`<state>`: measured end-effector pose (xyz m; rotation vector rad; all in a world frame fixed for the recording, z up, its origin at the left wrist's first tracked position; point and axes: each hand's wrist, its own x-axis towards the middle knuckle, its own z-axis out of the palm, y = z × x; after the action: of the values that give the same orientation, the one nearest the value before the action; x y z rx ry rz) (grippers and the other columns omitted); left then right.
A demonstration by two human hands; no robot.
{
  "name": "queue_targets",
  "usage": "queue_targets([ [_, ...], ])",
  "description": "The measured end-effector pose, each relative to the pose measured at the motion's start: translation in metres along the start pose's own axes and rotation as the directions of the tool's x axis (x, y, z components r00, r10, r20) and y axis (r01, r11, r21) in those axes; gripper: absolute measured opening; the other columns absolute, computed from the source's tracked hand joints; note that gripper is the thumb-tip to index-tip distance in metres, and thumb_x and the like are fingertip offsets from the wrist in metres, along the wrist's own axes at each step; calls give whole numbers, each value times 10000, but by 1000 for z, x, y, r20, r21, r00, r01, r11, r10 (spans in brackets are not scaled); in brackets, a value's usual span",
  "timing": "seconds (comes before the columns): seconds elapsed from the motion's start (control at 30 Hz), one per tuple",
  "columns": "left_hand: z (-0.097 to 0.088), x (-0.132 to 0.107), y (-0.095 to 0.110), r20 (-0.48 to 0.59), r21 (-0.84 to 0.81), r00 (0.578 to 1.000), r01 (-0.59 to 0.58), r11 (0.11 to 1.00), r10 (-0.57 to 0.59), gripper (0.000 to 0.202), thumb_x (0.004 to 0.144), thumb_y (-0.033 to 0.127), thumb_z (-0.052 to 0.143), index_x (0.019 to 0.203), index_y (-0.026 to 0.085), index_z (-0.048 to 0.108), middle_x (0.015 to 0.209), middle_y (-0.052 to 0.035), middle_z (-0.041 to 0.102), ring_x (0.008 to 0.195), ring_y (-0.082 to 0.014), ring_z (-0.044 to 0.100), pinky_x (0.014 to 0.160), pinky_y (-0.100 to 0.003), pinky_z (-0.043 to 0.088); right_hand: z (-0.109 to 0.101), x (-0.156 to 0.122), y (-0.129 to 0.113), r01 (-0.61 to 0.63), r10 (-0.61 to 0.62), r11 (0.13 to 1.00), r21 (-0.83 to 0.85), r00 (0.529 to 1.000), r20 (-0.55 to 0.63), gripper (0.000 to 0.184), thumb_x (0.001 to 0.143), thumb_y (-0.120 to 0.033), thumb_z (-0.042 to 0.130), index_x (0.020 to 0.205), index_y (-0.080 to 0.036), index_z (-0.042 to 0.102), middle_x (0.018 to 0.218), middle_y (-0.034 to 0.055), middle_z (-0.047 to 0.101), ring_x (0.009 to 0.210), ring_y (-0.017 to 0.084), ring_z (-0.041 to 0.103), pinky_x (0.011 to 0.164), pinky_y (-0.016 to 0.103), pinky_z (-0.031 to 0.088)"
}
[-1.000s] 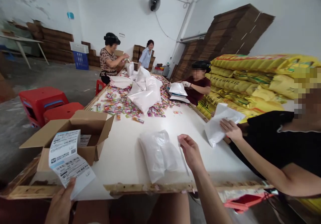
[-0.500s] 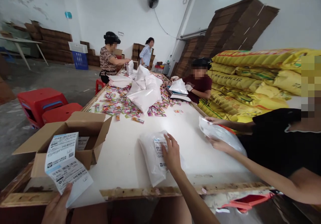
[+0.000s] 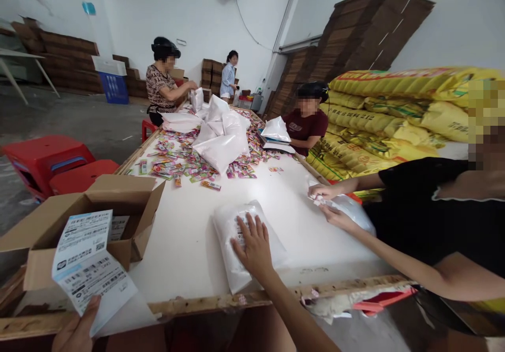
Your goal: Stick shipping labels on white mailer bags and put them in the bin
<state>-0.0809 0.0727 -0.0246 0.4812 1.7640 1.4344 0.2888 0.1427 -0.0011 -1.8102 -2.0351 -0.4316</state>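
At the lower left, my left hand [image 3: 79, 325] pinches a strip of printed shipping labels [image 3: 94, 273], thumb on top; the strip bends up over the front of an open cardboard box [image 3: 94, 197]. My right hand [image 3: 254, 247] lies flat with fingers spread on a stuffed white plastic mailer bag [image 3: 226, 231] near the table's front edge. A shipping label [image 3: 240, 231] on that bag is mostly covered by my fingers.
Beyond the bag, a pile of white bags [image 3: 223, 147] rests on scattered colourful sachets [image 3: 169, 165]. At right, a co-worker's hands [image 3: 329, 202] hold another plastic bag [image 3: 355, 212]. Red stools [image 3: 47, 157] stand left, yellow sacks [image 3: 374, 123] right. Other people work around the table [image 3: 185, 247].
My right hand has flattened onto the bag, covering most of its label. My left hand still holds the label strip. The co-worker's hands at right have come together at the bag's end.
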Motion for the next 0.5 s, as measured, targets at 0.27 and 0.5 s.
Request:
queue_targets([
  [0.27,0,-3,3,41,-3,991,128,992,-128,357,608,487,687,787,184,630,815,-95,682,1120,-404,556,1032,-604,362,10,-9,-2,-95,94,995,-11,992,-80,644,907,-497,463,1473,-243,292,1537,117,273,1425,328,178,1113,543,221],
  [0.5,0,11,-18,78,-74,991,110,991,-104,546,612,598,672,930,158,621,999,-112,672,1207,-383,493,1080,-549,316,12,-18,23,-215,216,975,56,976,-10,584,943,-513,350,1456,-236,332,1530,98,295,1416,289,221,1124,514,207],
])
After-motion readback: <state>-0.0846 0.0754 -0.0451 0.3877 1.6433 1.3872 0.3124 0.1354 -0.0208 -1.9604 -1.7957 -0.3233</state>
